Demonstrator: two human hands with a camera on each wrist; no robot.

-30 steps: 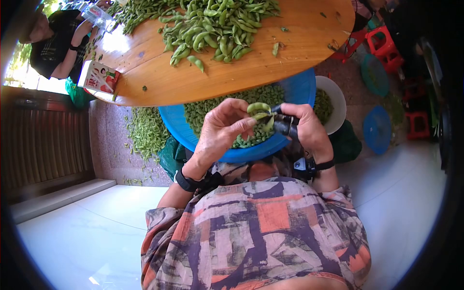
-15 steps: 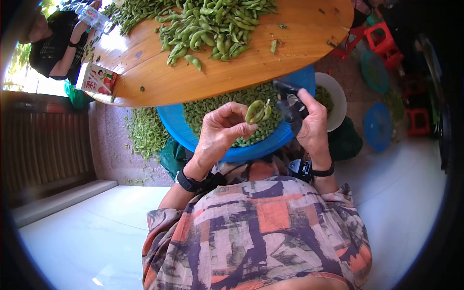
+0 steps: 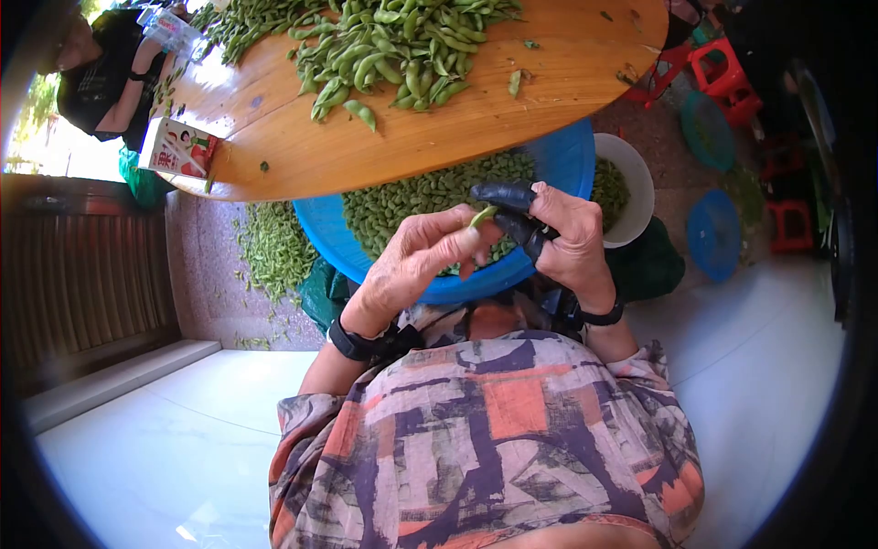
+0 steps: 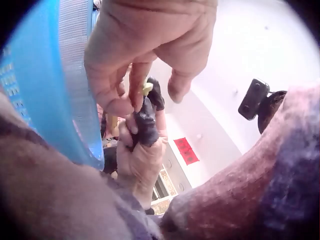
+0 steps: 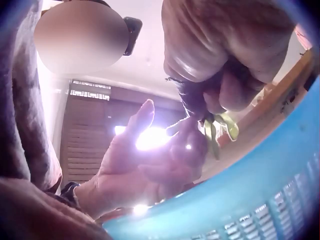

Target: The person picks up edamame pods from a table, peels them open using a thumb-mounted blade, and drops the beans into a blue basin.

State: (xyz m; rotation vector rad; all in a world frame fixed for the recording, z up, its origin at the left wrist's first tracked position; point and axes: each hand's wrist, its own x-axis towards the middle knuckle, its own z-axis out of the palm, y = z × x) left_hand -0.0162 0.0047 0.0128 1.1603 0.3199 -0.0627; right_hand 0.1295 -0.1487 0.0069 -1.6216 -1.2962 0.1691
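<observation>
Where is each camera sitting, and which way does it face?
Head: worn on the head, facing forward and down at the left hand, right hand and green pod above the blue basin; both arms and patterned clothing show.
Left wrist: worn there, facing up past the left hand to the right hand's black-covered fingers; patterned clothing shows.
Right wrist: worn there, facing up past the right hand to the left hand; patterned clothing and a blurred head show.
Both wrist views share both hands and the blue basin.
</observation>
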